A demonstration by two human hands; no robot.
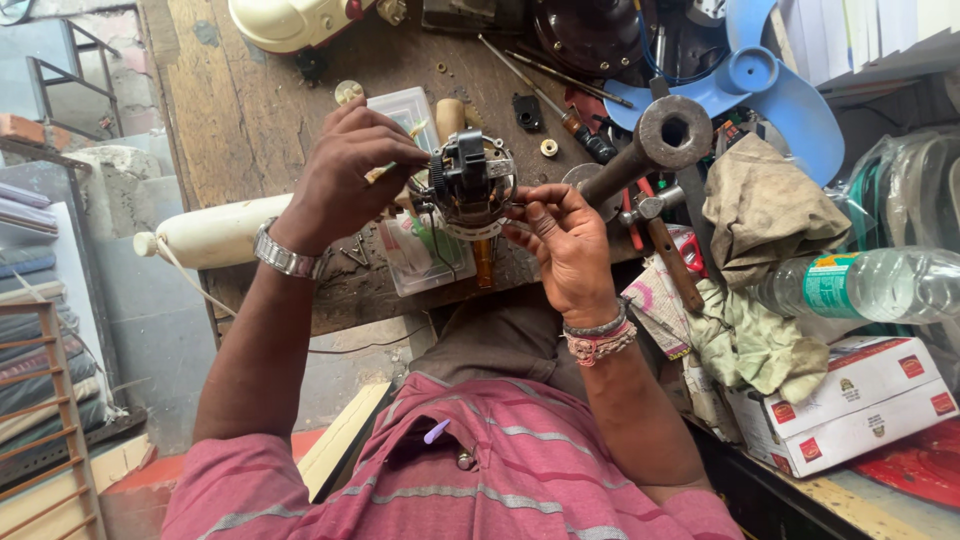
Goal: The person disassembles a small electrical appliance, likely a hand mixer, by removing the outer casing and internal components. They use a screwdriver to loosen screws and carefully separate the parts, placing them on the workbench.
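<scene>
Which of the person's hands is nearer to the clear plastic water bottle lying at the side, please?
Right. The right hand holds the round motor on the clear plastic water bottle's side; the left hand grips the motor's far side.

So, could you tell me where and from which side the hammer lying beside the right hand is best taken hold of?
Probably by the bare wooden handle, coming from above on the person's right. The hammer lies flat with its metal head toward the red pliers and the big steel pipe, while the handle end points at the rags, free of clutter. The right hand is close.

Blue fan blade (770, 95), pink striped shirt (520, 470), cream housing (215, 232)
</scene>
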